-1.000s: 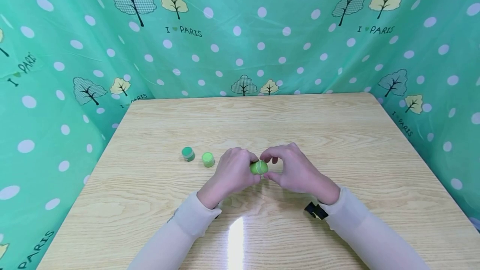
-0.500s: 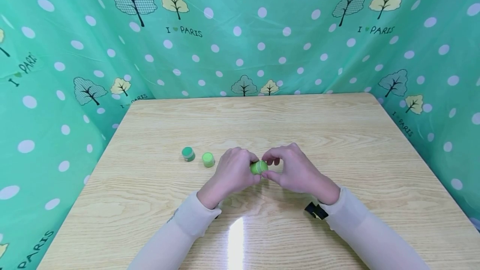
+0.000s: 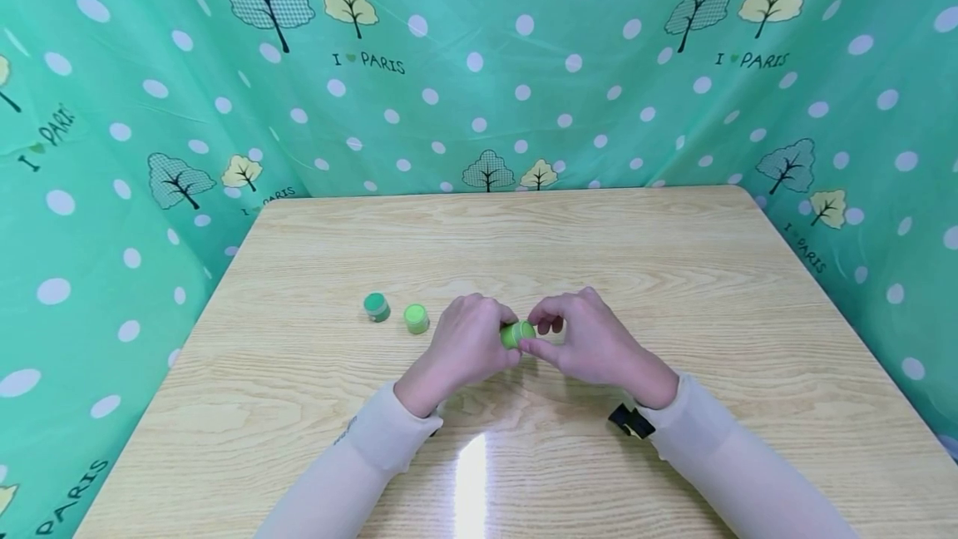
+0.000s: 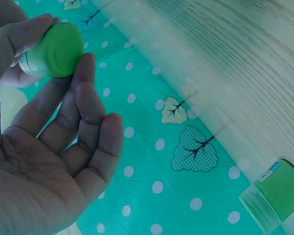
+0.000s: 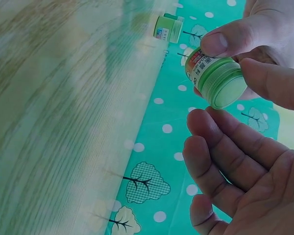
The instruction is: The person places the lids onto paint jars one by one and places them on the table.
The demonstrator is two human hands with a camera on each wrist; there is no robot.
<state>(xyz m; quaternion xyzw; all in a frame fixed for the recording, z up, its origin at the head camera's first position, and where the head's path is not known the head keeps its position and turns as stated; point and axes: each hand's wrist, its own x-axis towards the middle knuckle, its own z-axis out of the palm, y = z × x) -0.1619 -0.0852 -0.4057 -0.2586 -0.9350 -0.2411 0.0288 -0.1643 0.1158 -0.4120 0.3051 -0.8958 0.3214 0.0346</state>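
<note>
A light green paint jar (image 3: 512, 336) lies tilted between the hands, raised off the tabletop. My left hand (image 3: 466, 341) grips its body, with the thumb and forefinger on either side in the left wrist view, where the green jar base (image 4: 63, 49) faces the camera. My right hand (image 3: 591, 341) pinches the other end, thumb on one side and fingertips at the other. In the right wrist view a clear ridged lid (image 5: 229, 92) sits beside a printed label (image 5: 201, 68), and the right thumb touches its rim.
To the left on the wooden table (image 3: 599, 248) stand a second light green jar (image 3: 416, 318) and a dark green jar (image 3: 377, 307). A polka-dot curtain (image 3: 479, 90) hangs behind and along both sides.
My right thumb and fingertips have shifted slightly around the lid end, the thumb reaching further over it. The left hand and the two standing jars keep their places.
</note>
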